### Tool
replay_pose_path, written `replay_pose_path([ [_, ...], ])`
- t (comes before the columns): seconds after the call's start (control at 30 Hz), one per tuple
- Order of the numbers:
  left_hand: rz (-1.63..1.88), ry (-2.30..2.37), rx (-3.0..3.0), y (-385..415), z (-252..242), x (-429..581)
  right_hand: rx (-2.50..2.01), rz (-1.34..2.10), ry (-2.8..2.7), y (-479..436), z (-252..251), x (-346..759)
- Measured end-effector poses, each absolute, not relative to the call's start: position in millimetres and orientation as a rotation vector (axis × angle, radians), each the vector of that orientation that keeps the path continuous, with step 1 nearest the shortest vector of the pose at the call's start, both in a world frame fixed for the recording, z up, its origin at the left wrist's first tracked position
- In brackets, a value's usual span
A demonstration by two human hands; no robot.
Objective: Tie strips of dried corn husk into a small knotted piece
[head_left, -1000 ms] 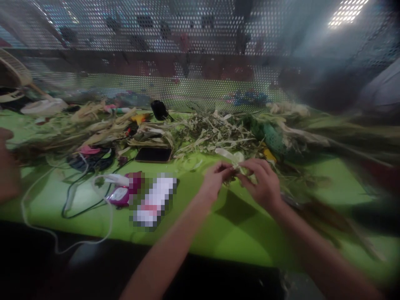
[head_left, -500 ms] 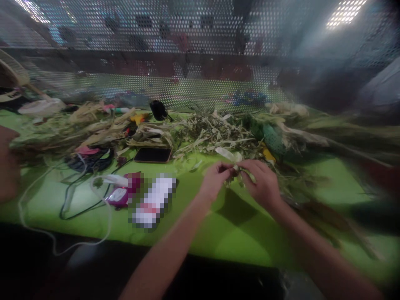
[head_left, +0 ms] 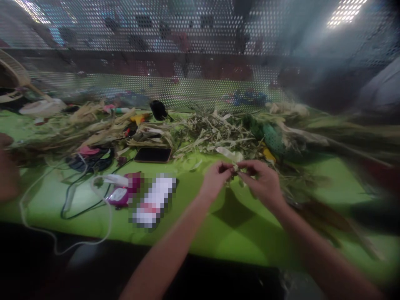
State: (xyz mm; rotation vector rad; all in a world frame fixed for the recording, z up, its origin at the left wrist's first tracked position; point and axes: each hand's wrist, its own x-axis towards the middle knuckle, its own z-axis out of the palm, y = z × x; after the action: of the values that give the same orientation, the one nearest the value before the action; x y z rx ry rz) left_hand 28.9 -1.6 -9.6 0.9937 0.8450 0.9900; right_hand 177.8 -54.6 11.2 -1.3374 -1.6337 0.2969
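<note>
Over the green tabletop (head_left: 193, 225) my left hand (head_left: 216, 178) and my right hand (head_left: 263, 181) meet, fingertips almost touching. Both are closed in a pinch on a small pale green plant piece (head_left: 235, 167), whose exact kind I cannot make out. Just beyond the fingertips shows a broad pale strip like a husk (head_left: 229, 154); whether it joins the held piece is unclear. Behind the hands spreads a heap of dried plant scraps (head_left: 215, 129). A yellow object (head_left: 268, 154) lies close to my right hand.
Left of my hands lie a dark phone (head_left: 153, 155), a second, blurred-out phone-like object (head_left: 154, 202) and a magenta device (head_left: 123, 193) with a white cable (head_left: 111, 221). Long dried stalks (head_left: 103, 123) cover the back left. A perforated metal screen (head_left: 187, 87) rises behind. Another person's arm (head_left: 8, 175) shows at left.
My right hand's fingers have drawn in closer around the plant piece, so less of it shows. The pale strip sits slightly lower. The other person's arm at left has shifted a little.
</note>
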Motion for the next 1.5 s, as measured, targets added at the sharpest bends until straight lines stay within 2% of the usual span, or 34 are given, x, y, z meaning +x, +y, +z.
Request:
replay_pose_path([
  [0.1, 1.000, 0.821, 0.970, -1.5, -10.0, 29.3, -1.326, 0.249, -1.718, -54.6, 10.8, 178.0],
  [0.3, 0.983, 0.824, 0.921, -1.8, -12.2, 31.2, -1.312, -0.060, -1.904, -53.6, 9.9, 177.5],
  [0.43, 0.964, 0.830, 0.959, -1.0, -19.7, 30.7, -1.331, -0.105, -1.977, -52.0, 6.8, 179.0],
  [1.17, 0.973, 0.768, 0.932, -2.4, -21.1, 32.3, -1.279, -0.030, -1.883, -50.4, 6.9, 182.1],
  [1.5, 0.960, 0.812, 1.021, -3.8, -17.4, 32.4, -1.361, 0.208, -1.706, -52.2, 4.8, 185.7],
])
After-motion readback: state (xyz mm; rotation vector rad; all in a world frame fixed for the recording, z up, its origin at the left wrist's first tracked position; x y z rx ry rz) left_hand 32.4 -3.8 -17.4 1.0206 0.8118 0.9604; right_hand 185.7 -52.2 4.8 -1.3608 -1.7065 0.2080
